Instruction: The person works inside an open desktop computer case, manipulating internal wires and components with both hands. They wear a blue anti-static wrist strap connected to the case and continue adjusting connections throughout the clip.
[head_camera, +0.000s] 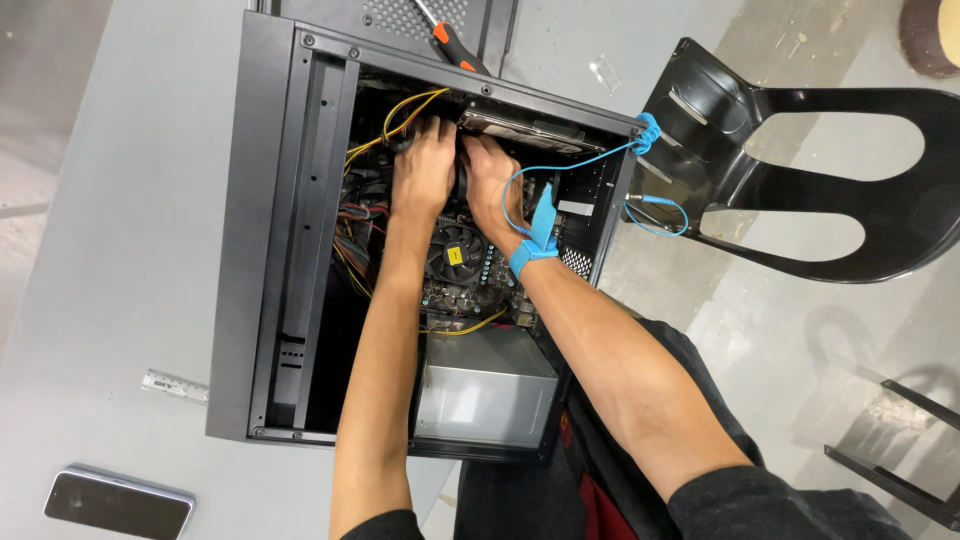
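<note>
An open black computer case (262, 240) lies on a grey table. Both my hands reach deep into its far end. My left hand (425, 165) is curled among yellow cables (405, 112) beside a dark part. My right hand (490, 175) presses against the same dark part just below a hard drive (530, 132) in the bay. What the fingers grip is hidden. A blue anti-static strap (533, 250) circles my right wrist, its coiled cord (575, 165) clipped to the case corner. Below my arms are the CPU fan (455, 255) and a grey power supply (485, 390).
An orange-handled screwdriver (455, 45) lies on the panel behind the case. A small metal ruler (175, 386) and a phone (118, 503) rest on the table at the near left. A black plastic chair (800, 170) stands at the right, with another chair frame (895, 470) beyond.
</note>
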